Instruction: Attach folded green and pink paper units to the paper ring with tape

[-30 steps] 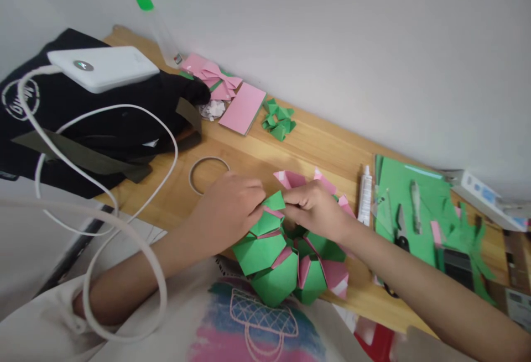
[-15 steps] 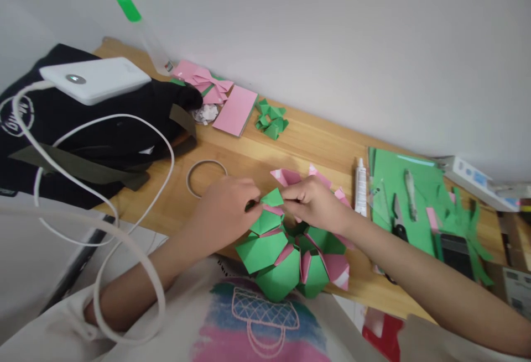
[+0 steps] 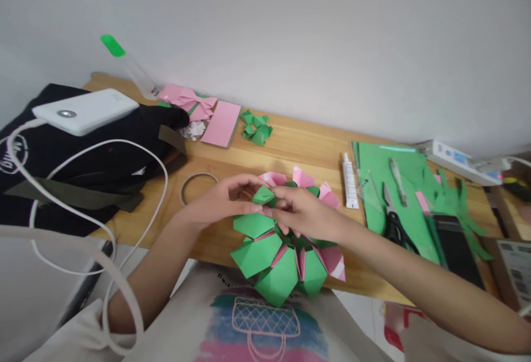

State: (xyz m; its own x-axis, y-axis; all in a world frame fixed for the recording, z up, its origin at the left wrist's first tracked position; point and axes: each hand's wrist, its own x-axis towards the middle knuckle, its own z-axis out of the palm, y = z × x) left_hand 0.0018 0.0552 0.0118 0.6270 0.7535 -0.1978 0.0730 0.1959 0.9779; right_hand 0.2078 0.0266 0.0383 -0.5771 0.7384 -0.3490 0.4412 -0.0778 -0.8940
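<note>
A ring-shaped origami model of folded green and pink paper rests at the table's front edge, close to my body. At its upper left, my left hand pinches a green paper flap between thumb and fingers. My right hand reaches over the ring's middle, its fingers closed on the same flap from the right. Pink pointed tips stick out beyond my right hand. My fingers hide part of the ring's centre and the flap's lower edge.
On the left lie a black bag, a white power bank with a looping cable, and a tape roll. Behind are pink paper and a small green origami piece. Rightward are a glue tube, scissors and a phone.
My left hand has turned, so its thumb and fingers now show around the flap. My right hand has shifted slightly lower over the ring. The camera view has tilted up a little.
</note>
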